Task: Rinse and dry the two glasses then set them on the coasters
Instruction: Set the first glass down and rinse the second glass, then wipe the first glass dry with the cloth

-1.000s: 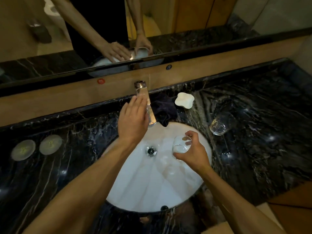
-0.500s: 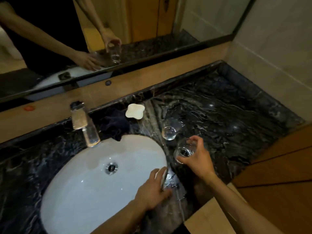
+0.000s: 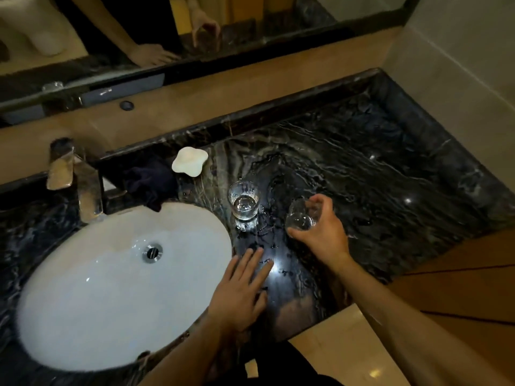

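- Left hand (image 3: 240, 290): palm down, fingers straight and slightly spread, forearm reaching in from below.
- Right hand (image 3: 320, 228): fingers and thumb curled in a grip, forearm stretched in from lower right.

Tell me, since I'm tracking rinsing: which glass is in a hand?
The glass gripped by the right hand; the other glass stands alone beside the sink.

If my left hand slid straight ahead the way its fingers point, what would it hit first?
Probably the standing glass. The left hand lies flat on the countertop, fingers aimed up-right toward it; it might pass just right, depth unclear.
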Motion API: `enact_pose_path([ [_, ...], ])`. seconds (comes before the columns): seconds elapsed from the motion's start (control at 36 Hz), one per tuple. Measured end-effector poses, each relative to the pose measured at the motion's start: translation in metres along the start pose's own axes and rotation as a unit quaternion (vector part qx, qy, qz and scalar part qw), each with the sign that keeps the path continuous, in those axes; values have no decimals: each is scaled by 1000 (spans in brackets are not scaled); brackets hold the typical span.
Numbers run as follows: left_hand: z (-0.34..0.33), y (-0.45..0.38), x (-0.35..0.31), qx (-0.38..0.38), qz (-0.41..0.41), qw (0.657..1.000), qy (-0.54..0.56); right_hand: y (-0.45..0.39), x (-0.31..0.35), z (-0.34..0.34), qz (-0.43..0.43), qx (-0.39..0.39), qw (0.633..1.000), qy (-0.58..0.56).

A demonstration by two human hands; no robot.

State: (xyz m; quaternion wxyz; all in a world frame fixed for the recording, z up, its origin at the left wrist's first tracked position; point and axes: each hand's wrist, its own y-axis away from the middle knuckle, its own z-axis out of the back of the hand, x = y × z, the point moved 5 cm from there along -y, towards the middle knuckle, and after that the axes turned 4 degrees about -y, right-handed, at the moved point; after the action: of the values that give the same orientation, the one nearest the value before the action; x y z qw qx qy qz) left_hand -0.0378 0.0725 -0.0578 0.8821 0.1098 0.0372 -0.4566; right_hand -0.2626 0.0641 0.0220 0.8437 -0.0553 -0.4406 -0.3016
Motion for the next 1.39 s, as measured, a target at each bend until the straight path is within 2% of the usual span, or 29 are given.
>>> enact_pose_path([
  [0.17,0,-1,2,14,3,1000,13,-18,4,-5,21,7,1000,1],
  [0.53,0,0,2,-11,5,1000,28,-33,8,-6,24,26,999,-1],
  [0.86,12,-4,6,-35,3,997,65,-31,-7,-11,-17,46,997,-61],
  [0.92,17,-4,13,-47,-11,995,83,-24,-13,-9,-39,16,996,-77],
  [1.0,27,-3,31,-67,-27,993,97,3,-23,-3,-93,-82,990,-67],
  [1.06,38,0,50,-98,4,991,89,29,-28,-11,-125,-87,987,-59],
  [1.14,59,2,95,-118,114,983,87,52,-28,-44,-126,11,990,-67],
  [1.22,83,-2,151,-111,213,969,58,50,-15,-69,-97,48,992,-60],
  [1.33,126,-18,209,-160,228,960,-14,33,15,-87,-54,29,996,-65],
  [1.39,138,-26,229,-157,228,961,-28,25,27,-95,-55,17,996,-67],
])
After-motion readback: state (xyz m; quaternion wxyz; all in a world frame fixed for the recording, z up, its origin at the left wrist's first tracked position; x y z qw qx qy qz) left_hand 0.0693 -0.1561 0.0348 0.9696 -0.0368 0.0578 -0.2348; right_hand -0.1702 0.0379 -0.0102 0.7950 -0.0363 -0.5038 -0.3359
